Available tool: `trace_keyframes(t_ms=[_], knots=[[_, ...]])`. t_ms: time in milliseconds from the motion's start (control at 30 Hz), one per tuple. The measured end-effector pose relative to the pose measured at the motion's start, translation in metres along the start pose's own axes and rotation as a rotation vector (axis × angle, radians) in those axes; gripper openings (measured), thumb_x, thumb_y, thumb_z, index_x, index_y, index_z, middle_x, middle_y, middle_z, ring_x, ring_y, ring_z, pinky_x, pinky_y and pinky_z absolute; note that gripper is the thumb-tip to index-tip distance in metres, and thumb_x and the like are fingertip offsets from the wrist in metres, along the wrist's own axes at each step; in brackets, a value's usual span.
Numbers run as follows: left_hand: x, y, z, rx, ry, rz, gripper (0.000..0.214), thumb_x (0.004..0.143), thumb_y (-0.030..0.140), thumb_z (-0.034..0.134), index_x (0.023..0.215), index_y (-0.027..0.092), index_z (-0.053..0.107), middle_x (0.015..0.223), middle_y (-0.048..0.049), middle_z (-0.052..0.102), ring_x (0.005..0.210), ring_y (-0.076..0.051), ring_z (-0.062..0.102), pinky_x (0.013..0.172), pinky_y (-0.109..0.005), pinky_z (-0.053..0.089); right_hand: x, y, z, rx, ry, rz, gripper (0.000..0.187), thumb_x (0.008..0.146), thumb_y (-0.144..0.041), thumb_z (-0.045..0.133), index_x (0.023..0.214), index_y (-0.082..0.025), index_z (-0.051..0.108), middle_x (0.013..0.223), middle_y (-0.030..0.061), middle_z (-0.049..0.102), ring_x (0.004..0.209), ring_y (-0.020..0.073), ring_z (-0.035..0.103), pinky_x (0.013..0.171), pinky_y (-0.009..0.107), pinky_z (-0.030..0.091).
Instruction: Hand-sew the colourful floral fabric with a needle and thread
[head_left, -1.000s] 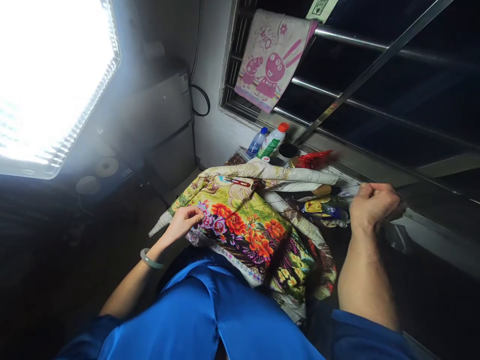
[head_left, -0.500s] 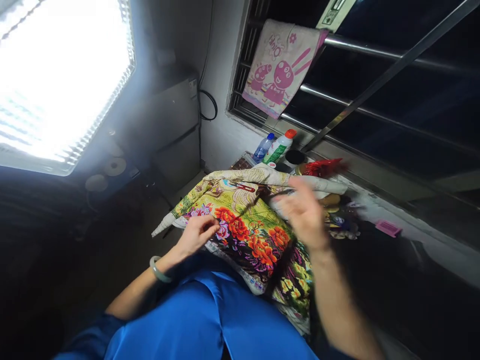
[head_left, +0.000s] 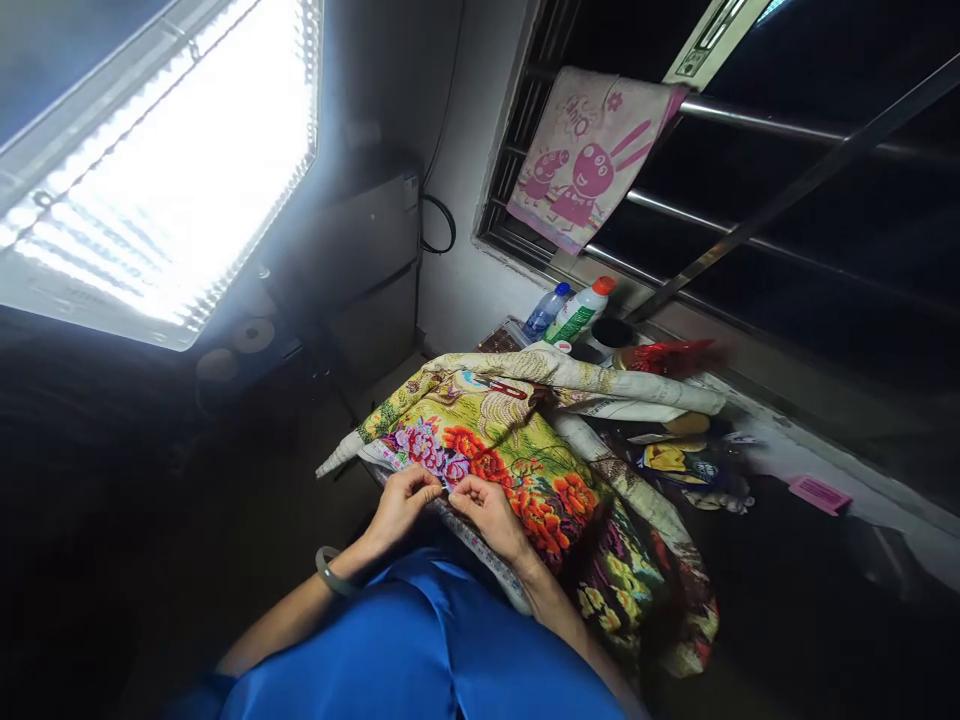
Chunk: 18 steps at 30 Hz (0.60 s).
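A large embroidered cloth [head_left: 540, 470] with red, purple and yellow flowers lies over my lap and the table edge. My left hand [head_left: 403, 503], with a pale bangle on the wrist, pinches the cloth's near edge by the purple flowers. My right hand [head_left: 489, 512] sits right beside it, fingers curled in a pinch at the same edge. What the right fingers hold is too small to make out. The two hands almost touch.
A bright light panel [head_left: 165, 170] hangs at the upper left. On the sill behind the cloth stand a blue-capped bottle [head_left: 546, 310] and a white bottle with an orange cap [head_left: 581, 312], beside a red wrapper [head_left: 664, 355]. A pink cartoon towel [head_left: 589, 160] hangs on the window bars.
My right hand has swung from far out on the right back across the cloth to its near edge, beside my left hand. The view has shifted slightly.
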<state>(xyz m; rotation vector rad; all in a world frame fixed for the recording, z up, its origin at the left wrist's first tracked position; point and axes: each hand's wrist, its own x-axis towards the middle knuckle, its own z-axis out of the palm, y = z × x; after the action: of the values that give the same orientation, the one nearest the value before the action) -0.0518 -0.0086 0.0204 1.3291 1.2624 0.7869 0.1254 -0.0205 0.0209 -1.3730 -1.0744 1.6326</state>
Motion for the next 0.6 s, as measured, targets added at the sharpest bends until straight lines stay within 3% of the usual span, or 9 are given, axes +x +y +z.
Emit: trace_keyframes(t_ms=[100,200,400,600], knots=[[0.004,-0.002,0.002,-0.086,0.038,-0.053,0.022,0.072,0.041,0.072,0.067,0.019,0.072,0.07,-0.0036,0.07,0.069,-0.02,0.061,0.069,-0.032,0.048,0.007,0.006,0.0,0.091,0.185,0.026,0.042,0.059,-0.057,0.079,0.06,-0.019,0.06,0.047,-0.0057,0.046,0.044,0.0086,0.034,0.043,0.023,0.028],[0.006,-0.002,0.005,-0.195,0.03,-0.124,0.025,0.064,0.044,0.077,0.067,0.019,0.073,0.066,-0.0032,0.071,0.063,-0.019,0.06,0.064,-0.032,0.048,0.012,0.006,0.001,0.168,0.329,0.027,0.043,0.055,-0.058,0.082,0.062,-0.019,0.064,0.047,-0.0036,0.052,0.044,0.0109,0.042,0.043,0.025,0.036],[0.01,0.001,0.011,-0.361,0.112,-0.171,0.037,0.054,0.046,0.086,0.068,0.019,0.064,0.059,0.0026,0.065,0.058,-0.016,0.059,0.062,-0.031,0.048,0.011,0.002,0.014,0.235,0.251,0.047,0.045,0.051,-0.059,0.086,0.062,-0.019,0.07,0.048,-0.0013,0.058,0.043,0.0122,0.049,0.045,0.028,0.044],[0.014,0.0,0.014,-0.348,0.109,-0.159,0.046,0.054,0.05,0.087,0.066,0.02,0.055,0.058,0.0054,0.059,0.055,-0.013,0.055,0.057,-0.028,0.046,0.008,0.0,0.023,0.328,0.205,0.096,0.048,0.046,-0.059,0.089,0.065,-0.018,0.073,0.054,-0.0001,0.062,0.047,0.0126,0.051,0.049,0.028,0.046]])
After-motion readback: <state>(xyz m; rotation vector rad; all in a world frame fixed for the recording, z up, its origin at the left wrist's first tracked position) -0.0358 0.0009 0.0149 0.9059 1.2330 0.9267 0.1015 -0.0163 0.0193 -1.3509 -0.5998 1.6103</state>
